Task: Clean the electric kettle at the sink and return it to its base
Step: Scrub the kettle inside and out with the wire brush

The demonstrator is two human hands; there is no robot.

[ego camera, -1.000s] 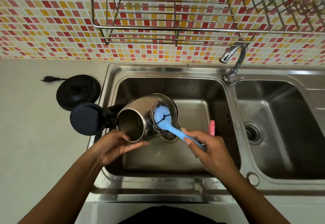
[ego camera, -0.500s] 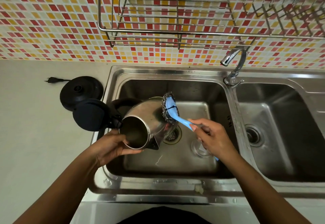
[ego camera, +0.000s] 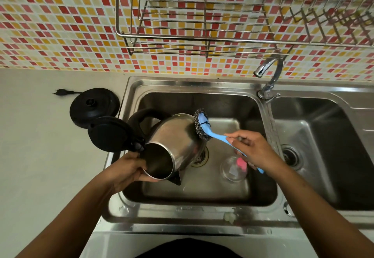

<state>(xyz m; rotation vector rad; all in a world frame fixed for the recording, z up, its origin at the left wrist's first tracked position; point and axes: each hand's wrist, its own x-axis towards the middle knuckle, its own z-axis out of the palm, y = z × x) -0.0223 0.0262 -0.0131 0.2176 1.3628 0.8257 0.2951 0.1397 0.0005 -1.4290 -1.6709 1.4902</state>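
The steel electric kettle (ego camera: 174, 142) lies tilted on its side over the left sink basin (ego camera: 202, 104), mouth toward me, its black lid (ego camera: 108, 134) hanging open to the left. My left hand (ego camera: 126, 169) grips the kettle at its rim. My right hand (ego camera: 255, 149) holds a blue-handled scrubber (ego camera: 217, 136) whose steel-wool head (ego camera: 200, 125) presses against the kettle's upper right side near its bottom. The round black kettle base (ego camera: 94, 105) sits on the counter left of the sink, with its plug (ego camera: 58, 92) lying beside it.
A clear glass bowl (ego camera: 233, 169) with something pink in it sits on the basin floor near the drain (ego camera: 200, 157). The tap (ego camera: 269, 75) stands between the two basins, the right basin (ego camera: 323, 136) beyond it. A wire dish rack (ego camera: 202, 35) hangs on the tiled wall above.
The scrubber head has moved from the kettle's flat bottom up and around to its upper side. The kettle has turned slightly, and my right hand has shifted right and up.
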